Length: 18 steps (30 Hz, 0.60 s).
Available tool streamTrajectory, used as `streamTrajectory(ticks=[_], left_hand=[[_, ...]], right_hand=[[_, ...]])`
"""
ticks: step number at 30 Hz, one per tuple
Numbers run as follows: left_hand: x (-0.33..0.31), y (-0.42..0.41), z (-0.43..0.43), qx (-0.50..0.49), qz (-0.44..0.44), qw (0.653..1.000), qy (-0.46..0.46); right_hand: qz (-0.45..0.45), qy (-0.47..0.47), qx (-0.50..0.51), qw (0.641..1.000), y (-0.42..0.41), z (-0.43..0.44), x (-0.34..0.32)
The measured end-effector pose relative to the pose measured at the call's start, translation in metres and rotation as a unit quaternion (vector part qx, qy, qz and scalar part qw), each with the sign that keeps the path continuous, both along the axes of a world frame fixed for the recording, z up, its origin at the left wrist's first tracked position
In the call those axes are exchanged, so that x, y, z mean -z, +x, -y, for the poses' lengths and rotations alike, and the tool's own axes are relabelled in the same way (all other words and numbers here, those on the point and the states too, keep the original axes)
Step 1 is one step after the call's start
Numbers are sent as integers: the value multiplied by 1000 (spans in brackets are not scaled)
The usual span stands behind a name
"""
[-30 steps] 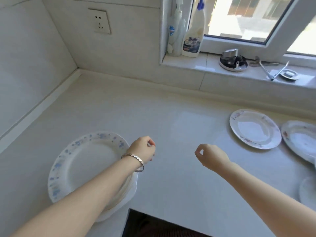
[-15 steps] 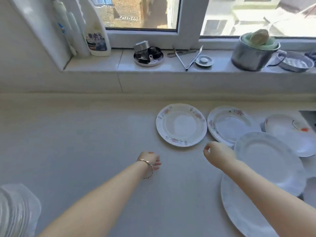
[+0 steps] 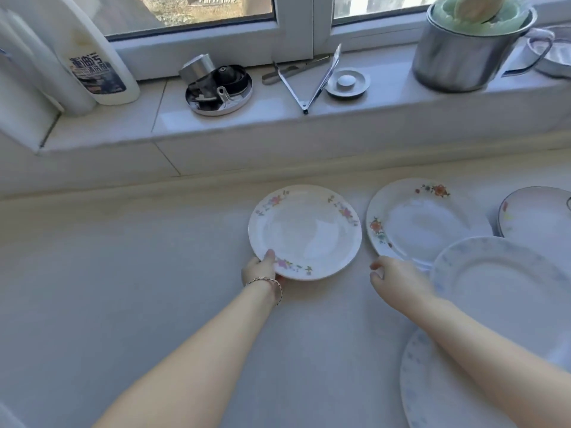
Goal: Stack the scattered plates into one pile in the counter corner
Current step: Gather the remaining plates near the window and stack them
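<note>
**Pink-flowered plate [image 3: 304,231] now in the left hand [image 3: 262,270], next for the corner pile**

The pale worktop [image 3: 123,273] fills most of the view, but it is a different stretch from a second ago. Then the head faced the corner, where a pile topped by a blue-sprigged plate stood. Now that pile is out of sight and the scattered plates lie beneath the windowsill [image 3: 386,125]. I judge the stacking part done, with at least five plates still to fetch.

At lower right two large plates overlap, the upper blue plate [image 3: 500,279] lying over the lower blue plate [image 3: 432,396]. Behind them sit the orange-flowered plate [image 3: 423,223] and, at the right edge, a dark-rimmed plate [image 3: 537,220]. The pink-flowered one lies just left of the orange one, not touching it.

Half a second ago the left hand rested short of it, holding nothing. Now its thumb presses on the near rim and the fingers go beneath, a grasp fit for lifting; whether the plate has left the surface I cannot tell. The right hand [image 3: 398,279] hovers by the orange plate's near rim, loosely curled and holding nothing.

On the sill stand a steel pot [image 3: 457,60], a white cleaner bottle [image 3: 95,57], a round steel dish [image 3: 219,88], tongs [image 3: 309,84] and a sink plug [image 3: 346,81].
</note>
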<state>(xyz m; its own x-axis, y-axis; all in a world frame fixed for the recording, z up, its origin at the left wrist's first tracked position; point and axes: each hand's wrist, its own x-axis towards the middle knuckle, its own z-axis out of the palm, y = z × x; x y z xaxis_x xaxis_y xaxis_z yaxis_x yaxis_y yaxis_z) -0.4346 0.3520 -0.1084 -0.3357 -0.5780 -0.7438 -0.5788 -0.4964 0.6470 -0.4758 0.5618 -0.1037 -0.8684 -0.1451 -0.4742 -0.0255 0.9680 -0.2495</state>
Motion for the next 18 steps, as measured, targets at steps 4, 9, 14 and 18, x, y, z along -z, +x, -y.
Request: streamTrajectory(ticks=[4, 9, 14, 18], left_hand=[[-14, 11, 17, 21, 1, 995, -101], [-44, 50, 45, -34, -76, 996, -36], [-84, 111, 83, -39, -131, 988, -72], [-107, 178, 127, -52, -153, 984, -77]], right_hand=[[13, -8, -24, 1000, 4, 7, -3], [9, -24, -56, 998, 19, 27, -17], [7, -19, -108, 994, 51, 63, -42], [1, -31, -147, 989, 86, 106, -60]])
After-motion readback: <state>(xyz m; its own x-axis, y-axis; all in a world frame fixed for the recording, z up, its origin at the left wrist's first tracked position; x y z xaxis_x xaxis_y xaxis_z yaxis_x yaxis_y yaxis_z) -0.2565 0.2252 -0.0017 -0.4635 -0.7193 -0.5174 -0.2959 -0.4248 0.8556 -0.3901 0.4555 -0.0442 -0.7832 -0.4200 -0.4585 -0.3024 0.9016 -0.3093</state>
